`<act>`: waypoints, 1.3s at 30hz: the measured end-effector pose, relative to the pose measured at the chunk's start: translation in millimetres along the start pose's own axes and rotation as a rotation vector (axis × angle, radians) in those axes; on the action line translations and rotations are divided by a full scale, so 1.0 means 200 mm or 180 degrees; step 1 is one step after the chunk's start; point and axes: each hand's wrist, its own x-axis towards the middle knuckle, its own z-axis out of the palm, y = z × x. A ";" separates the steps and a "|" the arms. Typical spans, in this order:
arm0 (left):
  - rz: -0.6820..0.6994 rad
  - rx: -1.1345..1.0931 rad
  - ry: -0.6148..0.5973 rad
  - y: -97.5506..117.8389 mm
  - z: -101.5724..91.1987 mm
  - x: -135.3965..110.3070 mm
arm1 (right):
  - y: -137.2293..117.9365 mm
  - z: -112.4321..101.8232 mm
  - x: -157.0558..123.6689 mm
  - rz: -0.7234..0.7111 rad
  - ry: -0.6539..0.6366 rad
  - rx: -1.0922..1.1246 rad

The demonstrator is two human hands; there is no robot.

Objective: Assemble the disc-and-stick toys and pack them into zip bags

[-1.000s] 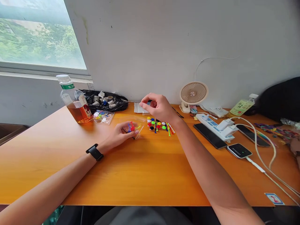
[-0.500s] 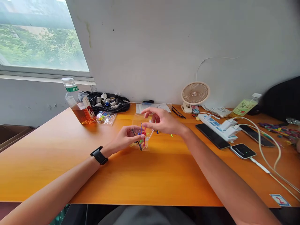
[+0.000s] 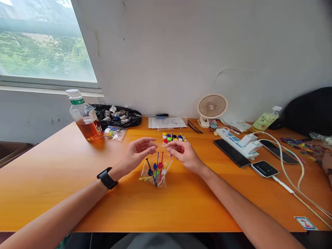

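Observation:
A clear plastic bag (image 3: 161, 183) hangs or stands between my hands, a little above or on the table; I cannot tell which. Inside it are thin plastic sticks and small round pieces in black, blue, red, white and yellow-green. My left hand (image 3: 138, 150) pinches the bag's upper left edge between thumb and fingers. On the other side my right hand (image 3: 183, 155) is closed at the upper right edge, its fingertips partly hidden. Behind the bag lie several coloured round pieces (image 3: 172, 137) with more sticks.
At the left stands a bottle of amber drink (image 3: 88, 126), beside another small bag of parts (image 3: 114, 133) and a black bag of scraps (image 3: 132, 117). Papers (image 3: 167, 122), a screwdriver (image 3: 162, 115), a fan (image 3: 212, 107), a power strip (image 3: 238, 142) and phones (image 3: 230, 153) line the back and right.
My right hand has come down and right, away from the sticks. My left hand has shifted from the bag's side to its upper edge. The bag now sits lower and in plain view.

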 end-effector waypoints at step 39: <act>0.0357 0.0531 0.0039 0.00 -0.11 0.01 | -0.01 -0.03 -0.01 0.0076 0.0420 0.0820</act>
